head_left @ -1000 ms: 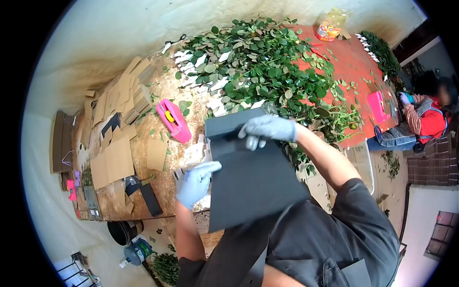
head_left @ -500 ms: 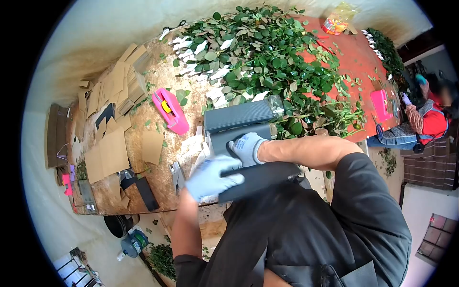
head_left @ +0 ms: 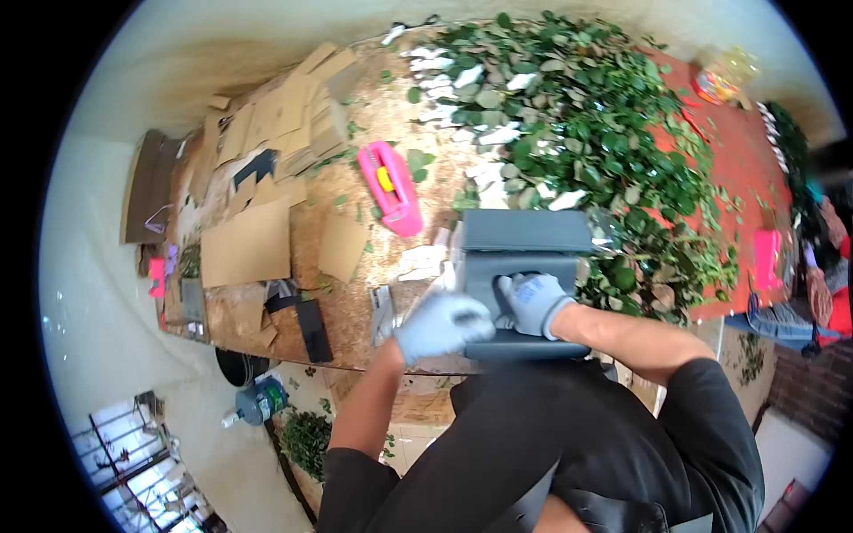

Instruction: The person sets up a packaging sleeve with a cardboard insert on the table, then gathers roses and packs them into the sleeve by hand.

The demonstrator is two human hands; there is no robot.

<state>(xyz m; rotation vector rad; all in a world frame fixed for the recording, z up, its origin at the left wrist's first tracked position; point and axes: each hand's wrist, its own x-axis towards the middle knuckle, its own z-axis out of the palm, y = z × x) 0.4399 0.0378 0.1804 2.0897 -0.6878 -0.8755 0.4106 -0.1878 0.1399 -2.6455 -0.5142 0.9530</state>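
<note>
A dark sheet-like piece (head_left: 524, 233), folded over at its far edge and near edge, lies at the table's front edge. My right hand (head_left: 533, 304), in a pale glove, presses on its middle with the fingers bent; whether they grip anything is hidden. Just left of it, my left hand (head_left: 444, 329), also gloved, is curled with thumb and fingers close together near the piece's left side. What it may hold is too small to make out. White pieces (head_left: 422, 263) lie beyond my left hand, and a grey metal tool (head_left: 382, 313) sits to its left.
A pink tape dispenser (head_left: 391, 188) stands mid-table. Cardboard pieces (head_left: 249, 244) cover the left side. Leafy stems (head_left: 577, 115) are heaped at the back and right, on the red table part (head_left: 751, 178). Another person (head_left: 831, 293) is at the far right.
The dark piece's near part was laid flat, then folded up. My right hand has moved down onto its middle. My left hand has shifted beside it. The camera view has swung left.
</note>
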